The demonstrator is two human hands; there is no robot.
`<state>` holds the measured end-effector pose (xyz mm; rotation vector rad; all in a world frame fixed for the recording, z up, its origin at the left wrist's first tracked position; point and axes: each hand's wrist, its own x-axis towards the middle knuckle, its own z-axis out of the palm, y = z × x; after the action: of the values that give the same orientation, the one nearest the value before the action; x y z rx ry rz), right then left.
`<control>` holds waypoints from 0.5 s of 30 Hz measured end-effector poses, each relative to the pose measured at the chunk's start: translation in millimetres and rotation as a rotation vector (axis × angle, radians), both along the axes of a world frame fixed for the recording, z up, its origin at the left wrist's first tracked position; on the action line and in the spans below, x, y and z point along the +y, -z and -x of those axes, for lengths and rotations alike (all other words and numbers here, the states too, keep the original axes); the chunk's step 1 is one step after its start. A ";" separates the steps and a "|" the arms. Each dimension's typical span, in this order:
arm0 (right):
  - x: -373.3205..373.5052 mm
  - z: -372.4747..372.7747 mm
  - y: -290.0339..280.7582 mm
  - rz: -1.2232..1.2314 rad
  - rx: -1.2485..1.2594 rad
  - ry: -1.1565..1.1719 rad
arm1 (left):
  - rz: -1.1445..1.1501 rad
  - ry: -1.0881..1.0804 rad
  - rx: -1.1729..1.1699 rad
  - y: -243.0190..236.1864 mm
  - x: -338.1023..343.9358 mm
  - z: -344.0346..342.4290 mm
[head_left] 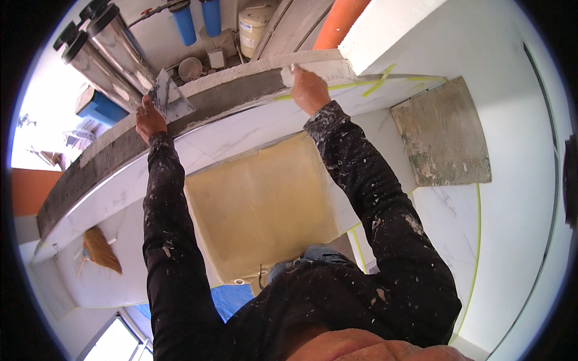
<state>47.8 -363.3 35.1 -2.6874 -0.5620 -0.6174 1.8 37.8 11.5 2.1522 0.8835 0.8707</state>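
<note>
My left hand [150, 120] is closed on a metal plastering blade [170, 93] smeared with pale compound, held at the ledge's far edge. My right hand [310, 90] is closed by a patch of white compound [286, 75] on the ledge; whatever its fingers hold is too small or hidden to make out. The long curved ledge [235, 90] has a rough grey cement band with white along part of it, and a marble-look tiled face [211, 138] edged with yellow-green tape [379, 81] at the right.
Beyond the ledge stand steel cylinders [108, 54], blue filter housings [183, 24], a cream tank [253, 30] and an orange pipe [337, 21]. Below lie a tan padded sheet [259, 204] and straw broom [102, 249]. A stained board [442, 138] is beside the white right wall [518, 198].
</note>
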 end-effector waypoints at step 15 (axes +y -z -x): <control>-67.1 -65.0 -12.0 0.007 0.483 0.754 | -0.070 -0.016 0.022 -0.3 -0.6 -2.7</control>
<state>112.8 -430.5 47.1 -2.8557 0.5975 -0.0993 4.5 37.1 11.8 2.2217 0.8938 0.8998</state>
